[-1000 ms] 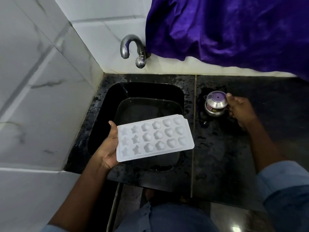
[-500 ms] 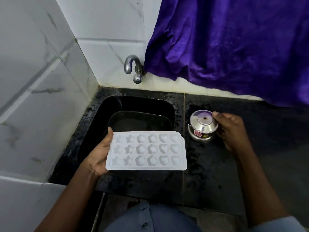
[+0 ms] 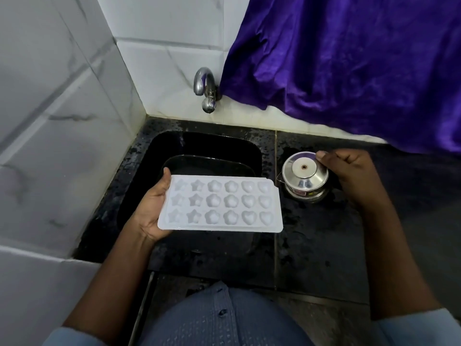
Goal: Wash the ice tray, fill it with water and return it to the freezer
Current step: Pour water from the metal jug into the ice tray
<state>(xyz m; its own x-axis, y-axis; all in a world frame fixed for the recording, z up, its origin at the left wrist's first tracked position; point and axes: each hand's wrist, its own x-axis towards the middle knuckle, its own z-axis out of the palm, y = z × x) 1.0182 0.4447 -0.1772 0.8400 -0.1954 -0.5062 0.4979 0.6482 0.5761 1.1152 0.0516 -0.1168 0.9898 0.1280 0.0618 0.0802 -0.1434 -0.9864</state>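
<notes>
White marble-look wall tiles (image 3: 62,121) fill the left. The left hand (image 3: 152,211) grips the left end of the white ice tray (image 3: 220,203), level above the black sink (image 3: 139,196); its moulds run stars, flowers, hearts. A steel tap (image 3: 205,89) juts from the wall behind. On the wet black counter (image 3: 316,245) stands a small steel pot (image 3: 304,177) with a red label, too blurred to read. The right hand (image 3: 349,171) curls round its far side, thumb on the lid. Purple cloth (image 3: 349,58) hangs above.

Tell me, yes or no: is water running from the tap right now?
No: the tap shows no stream below its spout, and the ice tray is held lower, over the sink.
</notes>
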